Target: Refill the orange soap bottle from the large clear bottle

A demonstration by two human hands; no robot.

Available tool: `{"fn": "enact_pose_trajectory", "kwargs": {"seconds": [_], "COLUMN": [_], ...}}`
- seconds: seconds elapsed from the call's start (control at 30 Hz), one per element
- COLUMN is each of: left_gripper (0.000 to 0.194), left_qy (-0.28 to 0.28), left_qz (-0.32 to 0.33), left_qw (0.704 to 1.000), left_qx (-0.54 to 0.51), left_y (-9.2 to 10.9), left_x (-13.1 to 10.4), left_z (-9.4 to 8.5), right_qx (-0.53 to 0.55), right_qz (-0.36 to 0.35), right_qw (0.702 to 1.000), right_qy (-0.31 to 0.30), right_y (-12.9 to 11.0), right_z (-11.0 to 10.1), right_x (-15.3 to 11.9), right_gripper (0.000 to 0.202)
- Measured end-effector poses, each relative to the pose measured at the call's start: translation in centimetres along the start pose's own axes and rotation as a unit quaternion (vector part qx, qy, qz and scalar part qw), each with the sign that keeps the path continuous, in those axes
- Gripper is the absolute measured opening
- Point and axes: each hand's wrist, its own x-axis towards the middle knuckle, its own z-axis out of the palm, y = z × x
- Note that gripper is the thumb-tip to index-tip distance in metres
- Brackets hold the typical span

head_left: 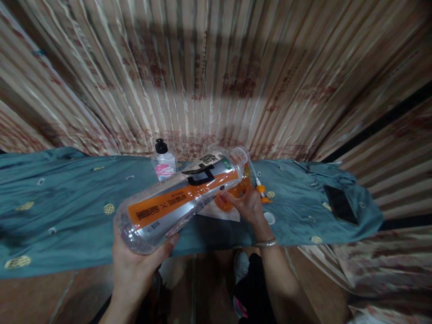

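Observation:
A large clear plastic bottle (pixel 182 198) with an orange and silver label is tilted over the table, its neck pointing up and to the right. My left hand (pixel 138 261) is closed around its base end. My right hand (pixel 248 204) is closed on an orange translucent bottle (pixel 224 202) beneath the big bottle's neck; the larger bottle partly covers it. Just right of this hand lies an orange pump head (pixel 261 191) with a pale tube. A small white cap (pixel 269 218) is on the cloth near my right wrist.
A small clear bottle (pixel 164 164) with a black top and pink label stands at the back. White paper (pixel 221 215) lies under the bottles. A dark phone (pixel 340 204) rests at the right. Green cloth (pixel 77 189) covers the narrow table; curtains (pixel 202 76) hang behind.

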Motion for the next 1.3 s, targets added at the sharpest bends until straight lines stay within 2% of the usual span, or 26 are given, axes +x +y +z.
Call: {"fn": "enact_pose_trajectory", "kwargs": {"seconds": [0.17, 0.33, 0.6, 0.87, 1.0, 1.17, 1.3], "left_gripper": [0.087, 0.096, 0.096, 0.091, 0.095, 0.087, 0.095], "left_qy": [0.001, 0.011, 0.015, 0.010, 0.024, 0.032, 0.019], "left_qz": [0.003, -0.014, -0.008, -0.025, -0.017, -0.032, -0.047], "left_qw": [1.000, 0.999, 1.000, 1.000, 0.999, 0.999, 0.998], "left_qx": [-0.006, -0.033, -0.016, -0.010, -0.012, -0.031, -0.041], "left_y": [0.2, 0.1, 0.6, -0.1, 0.6, 2.0, 1.4], "left_x": [-0.1, 0.0, -0.2, -0.2, -0.2, -0.8, -0.7], "left_z": [0.2, 0.3, 0.5, 0.1, 0.6, 1.4, 1.0], "right_qx": [-0.018, -0.009, -0.001, 0.010, 0.004, 0.004, 0.006], "right_qz": [0.000, -0.001, 0.009, 0.016, 0.016, 0.014, 0.014], "right_qw": [1.000, 1.000, 1.000, 1.000, 1.000, 1.000, 1.000], "right_qy": [0.009, 0.004, 0.001, -0.009, -0.009, -0.009, -0.010], "right_y": [0.2, 0.0, -0.2, -0.5, -0.4, -0.3, -0.3], "right_z": [0.1, -0.1, -0.1, -0.3, -0.3, -0.2, -0.3], "right_x": [0.0, 0.0, 0.0, 0.0, 0.0, 0.0, 0.0], "right_gripper": [0.057, 0.056, 0.054, 0.052, 0.055, 0.054, 0.053]}}
